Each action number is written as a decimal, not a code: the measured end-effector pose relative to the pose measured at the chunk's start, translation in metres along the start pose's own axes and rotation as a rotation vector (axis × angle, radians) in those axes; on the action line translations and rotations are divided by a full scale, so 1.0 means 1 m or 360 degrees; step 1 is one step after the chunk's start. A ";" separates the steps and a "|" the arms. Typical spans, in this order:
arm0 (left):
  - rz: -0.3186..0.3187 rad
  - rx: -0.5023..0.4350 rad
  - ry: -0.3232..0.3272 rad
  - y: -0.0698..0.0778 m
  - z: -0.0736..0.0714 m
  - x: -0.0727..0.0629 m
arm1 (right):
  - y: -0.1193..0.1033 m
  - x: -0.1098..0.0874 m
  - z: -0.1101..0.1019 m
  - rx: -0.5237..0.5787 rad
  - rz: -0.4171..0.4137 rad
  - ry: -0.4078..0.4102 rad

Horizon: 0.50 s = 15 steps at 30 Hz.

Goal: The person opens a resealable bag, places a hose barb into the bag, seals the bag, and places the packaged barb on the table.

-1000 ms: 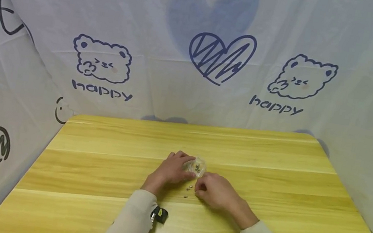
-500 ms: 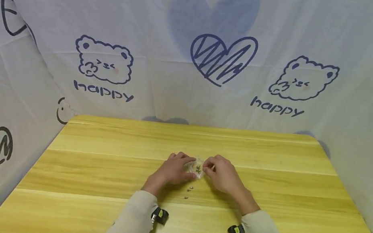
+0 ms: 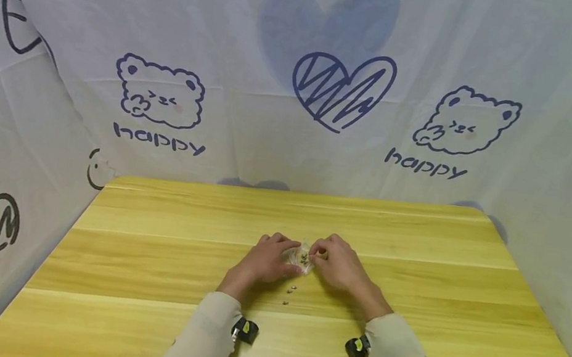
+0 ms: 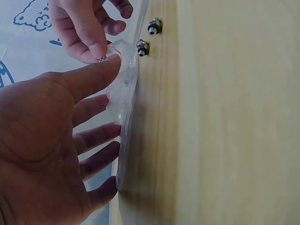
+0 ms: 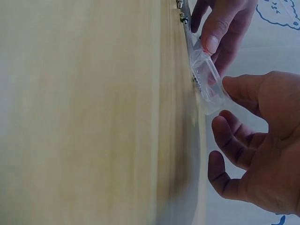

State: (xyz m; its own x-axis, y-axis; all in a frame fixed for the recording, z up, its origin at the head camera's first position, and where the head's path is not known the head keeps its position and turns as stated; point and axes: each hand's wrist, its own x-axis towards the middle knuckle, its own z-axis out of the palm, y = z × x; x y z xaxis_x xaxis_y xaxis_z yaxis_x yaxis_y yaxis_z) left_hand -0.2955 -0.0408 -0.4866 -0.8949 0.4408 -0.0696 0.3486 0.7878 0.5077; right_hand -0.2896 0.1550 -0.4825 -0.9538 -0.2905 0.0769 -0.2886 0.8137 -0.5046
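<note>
A small clear plastic zip bag (image 3: 301, 261) with several small dark pieces inside lies at the middle of the table. My left hand (image 3: 269, 258) holds it from the left, thumb on the near edge and fingers spread along the far one, as the left wrist view shows. From the right my right hand (image 3: 342, 266) reaches to the bag, thumb and index finger pinched right at its mouth. A metal glint at those fingertips in the left wrist view looks like a small metal fitting (image 4: 101, 59), mostly hidden. Small metal fittings (image 4: 154, 26) with black rings lie on the table near the bag.
The wooden table (image 3: 140, 318) runs wide on every side of the hands. A white cloth (image 3: 248, 135) printed with bears and hearts hangs behind it and along both sides. Both wrists wear black camera straps (image 3: 357, 348).
My right hand has risen from beside the loose fittings to the bag's mouth and edged slightly left there. The left hand stays on the bag.
</note>
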 end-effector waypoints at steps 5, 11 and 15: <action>0.0011 0.0004 0.0006 -0.001 0.001 0.001 | 0.001 0.005 0.001 -0.0059 -0.0008 -0.0032; 0.0015 0.0007 0.0011 -0.001 0.001 0.002 | 0.001 0.007 0.002 -0.0067 0.0020 -0.0064; 0.0012 0.0014 0.0013 -0.001 0.003 0.002 | 0.003 0.006 0.001 -0.0048 0.0041 -0.0074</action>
State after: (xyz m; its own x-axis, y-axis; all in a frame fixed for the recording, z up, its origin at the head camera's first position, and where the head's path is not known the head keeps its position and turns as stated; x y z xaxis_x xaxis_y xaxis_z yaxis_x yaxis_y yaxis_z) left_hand -0.2970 -0.0397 -0.4897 -0.8944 0.4435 -0.0588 0.3579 0.7881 0.5008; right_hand -0.2960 0.1551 -0.4846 -0.9561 -0.2920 0.0237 -0.2672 0.8357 -0.4799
